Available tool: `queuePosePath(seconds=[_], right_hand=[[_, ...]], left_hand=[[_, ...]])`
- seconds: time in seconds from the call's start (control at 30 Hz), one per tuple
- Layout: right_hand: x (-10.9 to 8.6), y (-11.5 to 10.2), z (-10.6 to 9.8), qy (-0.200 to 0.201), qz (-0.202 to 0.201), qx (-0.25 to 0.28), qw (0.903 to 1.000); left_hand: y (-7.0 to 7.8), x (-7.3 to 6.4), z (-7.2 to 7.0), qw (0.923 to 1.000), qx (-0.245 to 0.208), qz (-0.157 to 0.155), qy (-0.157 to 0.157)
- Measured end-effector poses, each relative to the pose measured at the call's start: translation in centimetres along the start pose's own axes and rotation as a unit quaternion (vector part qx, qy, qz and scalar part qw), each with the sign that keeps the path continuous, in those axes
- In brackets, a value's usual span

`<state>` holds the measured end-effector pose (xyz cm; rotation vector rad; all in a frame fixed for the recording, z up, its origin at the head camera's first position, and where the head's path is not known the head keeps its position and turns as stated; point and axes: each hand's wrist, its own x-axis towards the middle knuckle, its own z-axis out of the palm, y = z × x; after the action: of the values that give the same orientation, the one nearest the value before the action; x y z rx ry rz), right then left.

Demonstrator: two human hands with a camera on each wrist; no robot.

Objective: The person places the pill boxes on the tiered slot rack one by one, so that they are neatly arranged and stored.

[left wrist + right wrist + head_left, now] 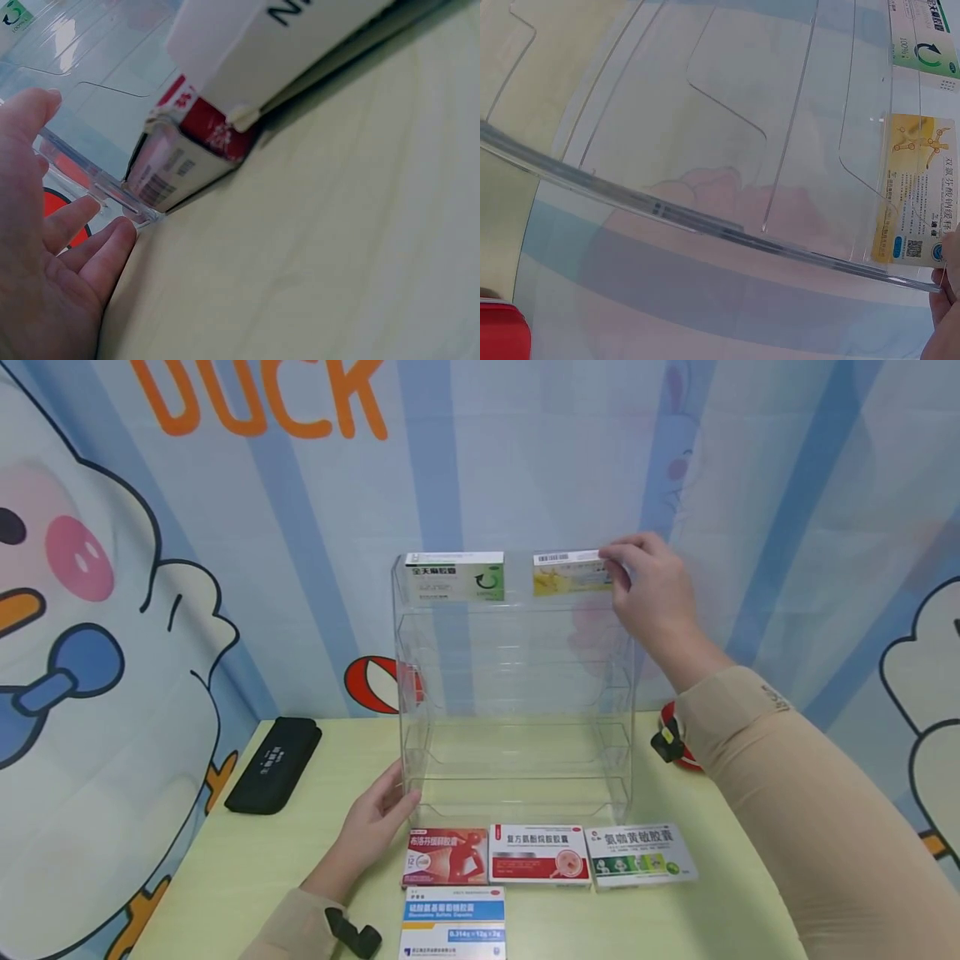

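Note:
A clear tiered display rack (517, 693) stands on the table. My left hand (375, 822) holds its lower left side edge, with the thumb at the front and the fingers (105, 251) along the outside. At the top right of the rack my right hand (656, 597) pinches the right end of a yellow and white medicine box (570, 573), which sits in the top tier. A green and white medicine box (454, 577) stands in the same tier at the left. In the right wrist view, the yellow box (915, 191) leans behind the clear front lip, and only part of the hand shows.
Before the rack lie a red medicine box (446, 857), a white and red one (540, 856), a white and green one (642, 856) and a blue and white one (453, 922). A black case (273, 766) lies at the left. Behind hangs a cartoon-printed curtain (517, 460).

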<state>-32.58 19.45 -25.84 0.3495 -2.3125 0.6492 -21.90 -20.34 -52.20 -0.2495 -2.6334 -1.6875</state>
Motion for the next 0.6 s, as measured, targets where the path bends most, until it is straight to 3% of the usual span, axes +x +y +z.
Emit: queuePosePath(seconds=[0.3,0.6], right_hand=[[-0.1,0.1,0.2,0.006,-0.013,-0.018,0.9997],[-1.1,-0.7,0.2,0.04,-0.025,0.027,0.9985]], left_hand=[[0.1,-0.1,0.0,1.0,0.001,0.0,-0.001],[0.1,0.0,0.0,1.0,0.003,0.002,-0.003]])
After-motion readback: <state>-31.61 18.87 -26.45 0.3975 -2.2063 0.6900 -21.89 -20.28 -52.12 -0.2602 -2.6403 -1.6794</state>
